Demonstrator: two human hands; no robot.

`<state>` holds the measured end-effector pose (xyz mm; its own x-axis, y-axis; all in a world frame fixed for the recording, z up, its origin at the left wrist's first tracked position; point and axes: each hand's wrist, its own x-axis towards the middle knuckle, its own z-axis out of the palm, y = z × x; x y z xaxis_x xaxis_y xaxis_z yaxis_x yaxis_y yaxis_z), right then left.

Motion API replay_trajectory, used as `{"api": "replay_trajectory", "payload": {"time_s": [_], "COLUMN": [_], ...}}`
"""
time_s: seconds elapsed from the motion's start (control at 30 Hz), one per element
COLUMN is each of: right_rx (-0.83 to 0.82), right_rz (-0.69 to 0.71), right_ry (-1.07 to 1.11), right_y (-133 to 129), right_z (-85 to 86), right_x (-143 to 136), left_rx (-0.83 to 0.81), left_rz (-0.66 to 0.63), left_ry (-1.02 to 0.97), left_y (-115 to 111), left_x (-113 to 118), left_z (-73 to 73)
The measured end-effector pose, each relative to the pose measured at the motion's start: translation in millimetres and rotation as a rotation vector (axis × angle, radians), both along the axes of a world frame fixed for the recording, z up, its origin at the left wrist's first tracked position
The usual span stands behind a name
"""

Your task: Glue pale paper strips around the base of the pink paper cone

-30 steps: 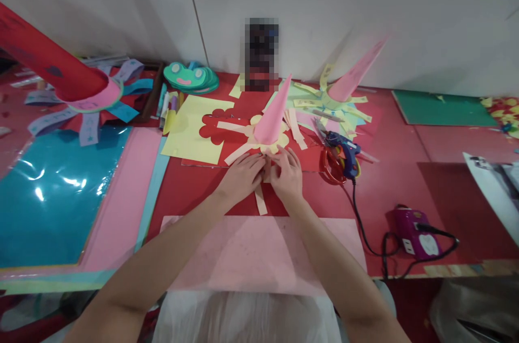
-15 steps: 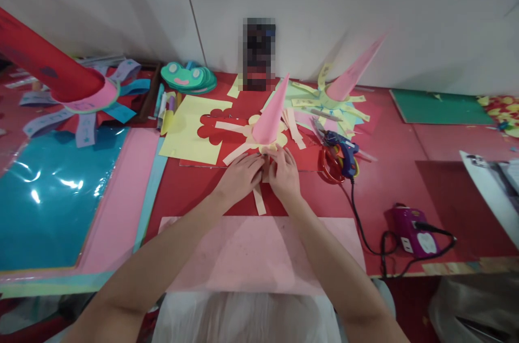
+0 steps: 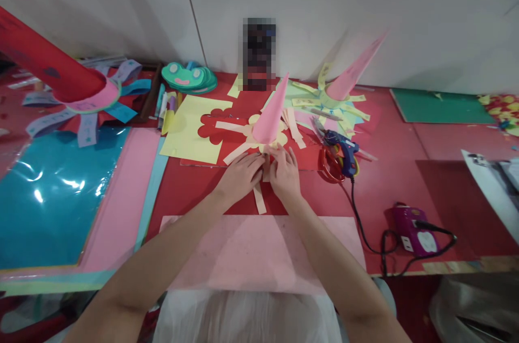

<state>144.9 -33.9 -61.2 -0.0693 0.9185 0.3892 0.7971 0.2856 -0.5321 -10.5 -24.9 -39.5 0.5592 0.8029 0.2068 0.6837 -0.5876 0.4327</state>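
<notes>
A pink paper cone (image 3: 272, 116) stands upright on a pale yellow scalloped paper base (image 3: 281, 139). Peach paper strips spread from that base, two of them toward the left. My left hand (image 3: 241, 176) and my right hand (image 3: 285, 174) meet at its near edge, fingers bent and closed on a peach paper strip (image 3: 266, 171) that shows between them. The fingertips partly cover where strip and base touch. Another strip (image 3: 259, 200) sticks out toward me from under my left hand. A few loose strips (image 3: 294, 129) lie right of the cone.
A blue glue gun (image 3: 345, 153) lies on the right beside a red tape ring (image 3: 331, 165); its cord runs to a purple power socket (image 3: 417, 232). Behind stands another pink cone (image 3: 357, 70). Yellow paper (image 3: 194, 132) and a red paper tube (image 3: 48, 61) are leftward.
My right fingers have shifted very slightly at the base's near edge. Both hands stay at the same spot, and the cone keeps its place.
</notes>
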Motion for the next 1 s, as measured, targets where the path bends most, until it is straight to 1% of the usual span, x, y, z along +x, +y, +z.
{"api": "replay_trajectory", "payload": {"time_s": [0.23, 0.4, 0.6, 0.73, 1.0], "right_rx": [-0.022, 0.003, 0.036, 0.047, 0.113], "right_rz": [0.064, 0.083, 0.000, -0.045, -0.059], "right_ry": [-0.014, -0.013, 0.007, -0.020, -0.054], "right_y": [-0.3, -0.4, -0.9, -1.4, -1.3], "right_z": [0.5, -0.6, -0.7, -0.8, 2.3], "right_x": [0.0, 0.5, 1.8, 0.2, -2.6], "left_rx": [-0.012, -0.017, -0.010, -0.029, -0.023], "left_rz": [0.002, -0.003, -0.003, -0.010, -0.009], "left_ry": [0.000, -0.014, -0.031, -0.023, -0.023], "left_y": [0.7, 1.0, 0.7, 0.7, 1.2], "left_x": [0.8, 0.1, -0.4, -0.4, 0.4], "left_z": [0.8, 0.4, 0.1, 0.6, 0.5]}}
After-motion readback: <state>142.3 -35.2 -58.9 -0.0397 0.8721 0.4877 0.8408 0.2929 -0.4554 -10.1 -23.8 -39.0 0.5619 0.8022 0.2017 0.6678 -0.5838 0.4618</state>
